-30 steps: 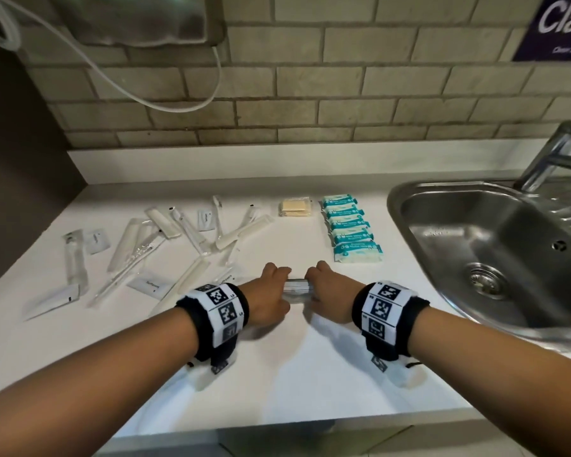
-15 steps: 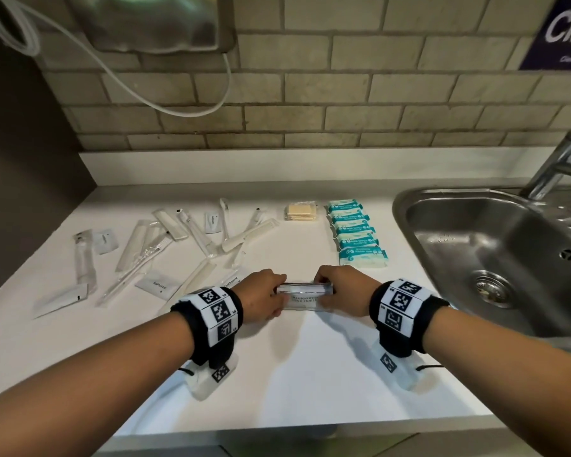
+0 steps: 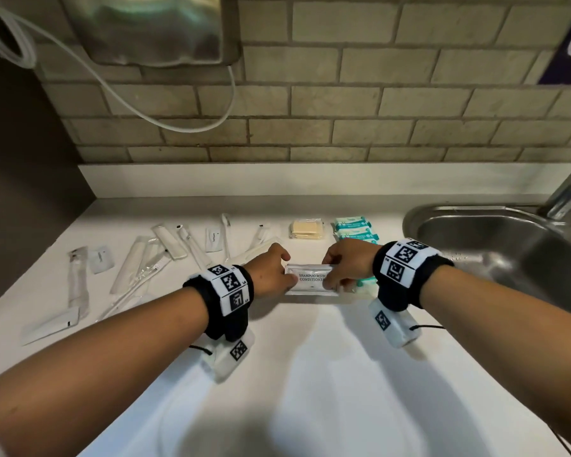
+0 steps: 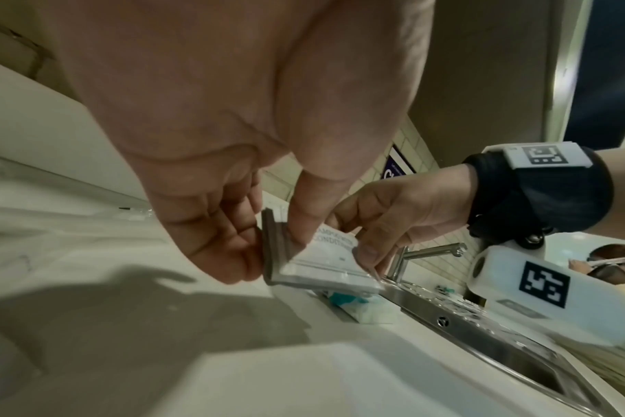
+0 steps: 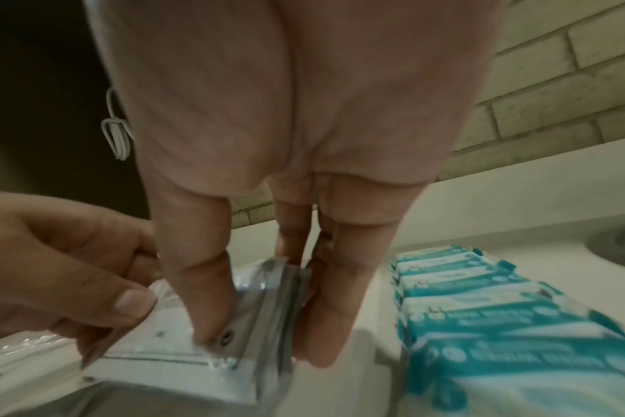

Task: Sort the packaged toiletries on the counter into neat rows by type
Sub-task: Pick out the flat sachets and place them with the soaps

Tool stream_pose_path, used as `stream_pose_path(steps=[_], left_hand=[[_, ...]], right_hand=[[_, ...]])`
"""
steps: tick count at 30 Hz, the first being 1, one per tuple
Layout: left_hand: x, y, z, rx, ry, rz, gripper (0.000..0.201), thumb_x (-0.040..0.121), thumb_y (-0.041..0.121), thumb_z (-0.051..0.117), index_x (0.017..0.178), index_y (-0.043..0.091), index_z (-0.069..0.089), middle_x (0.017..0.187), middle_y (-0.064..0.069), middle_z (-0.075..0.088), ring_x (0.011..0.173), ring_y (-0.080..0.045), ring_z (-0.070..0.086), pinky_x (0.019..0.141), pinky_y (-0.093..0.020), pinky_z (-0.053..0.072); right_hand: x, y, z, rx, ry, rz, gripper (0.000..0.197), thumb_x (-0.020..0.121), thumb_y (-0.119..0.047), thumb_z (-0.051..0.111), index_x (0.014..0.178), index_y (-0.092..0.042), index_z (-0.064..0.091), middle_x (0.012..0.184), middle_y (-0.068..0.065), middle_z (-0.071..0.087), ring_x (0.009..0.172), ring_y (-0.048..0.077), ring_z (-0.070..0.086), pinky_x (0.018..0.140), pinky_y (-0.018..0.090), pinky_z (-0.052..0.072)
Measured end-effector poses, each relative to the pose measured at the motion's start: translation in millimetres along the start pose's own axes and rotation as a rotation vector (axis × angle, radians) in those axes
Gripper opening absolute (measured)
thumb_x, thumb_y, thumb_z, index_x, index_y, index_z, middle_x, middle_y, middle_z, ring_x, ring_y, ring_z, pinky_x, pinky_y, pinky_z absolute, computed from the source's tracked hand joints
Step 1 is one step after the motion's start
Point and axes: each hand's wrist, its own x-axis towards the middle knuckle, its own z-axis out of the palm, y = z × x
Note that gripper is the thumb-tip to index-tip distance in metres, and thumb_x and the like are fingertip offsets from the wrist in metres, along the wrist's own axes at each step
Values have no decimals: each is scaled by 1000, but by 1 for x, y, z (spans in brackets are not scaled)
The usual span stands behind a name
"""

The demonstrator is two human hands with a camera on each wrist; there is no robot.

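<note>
Shampoo sachets [image 3: 311,281], clear-edged white stack printed "SHAMPOO WITH CONDITIONER", pinched by both hands.

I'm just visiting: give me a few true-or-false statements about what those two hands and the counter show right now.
1. Both the left hand and right hand hold the shampoo sachets. True.
2. The sachets lie flat on the counter. False: the left wrist view shows them lifted.
3. The teal packets form a row. True.
4. The sink is on the left. False: it is on the right.
</note>
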Motion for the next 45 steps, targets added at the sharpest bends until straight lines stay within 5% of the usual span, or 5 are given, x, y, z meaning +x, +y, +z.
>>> stream_pose_path(steps=[9, 21, 32, 38, 45], left_hand=[[55, -19, 2, 49, -42, -105, 57, 88, 32, 62, 135, 13, 36, 123, -6, 60, 111, -23, 60, 97, -35, 46], [81, -7, -1, 141, -77, -91, 36, 88, 29, 62, 109, 0, 62, 104, -15, 71, 99, -27, 66, 91, -39, 50], [82, -12, -8, 92, -134, -140, 40, 86, 41, 63, 112, 11, 55, 100, -5, 72, 90, -20, 65, 90, -35, 51], [69, -28, -54, 13, -8, -99, 40, 85, 48, 64, 114, 22, 55, 102, -1, 63, 89, -17, 62, 84, -30, 47], [63, -88, -121, 245, 199, -182, 15, 88, 23, 64, 100, 14, 64, 100, -6, 64, 93, -25, 61, 70, -24, 41]], right_hand=[[42, -6, -3, -58, 9, 62, 54, 72, -15, 77, 119, -13, 51, 106, 8, 64, 72, 23, 66, 79, 40, 60], [66, -2, -9, -217, -50, 88, 26, 83, -20, 69, 105, -8, 69, 100, 11, 74, 78, 21, 72, 80, 34, 61], [61, -8, -16, -240, -12, 130, 45, 78, -27, 76, 116, -5, 64, 105, 11, 70, 87, 25, 72, 80, 36, 61], [45, -41, -24, -316, 73, -56, 52, 81, -39, 71, 125, -17, 57, 123, 0, 60, 111, 20, 58, 91, 30, 47], [43, -114, 48, -271, -131, -476, 43, 86, -34, 68, 125, -21, 57, 117, -1, 61, 88, 11, 52, 76, 24, 39]])
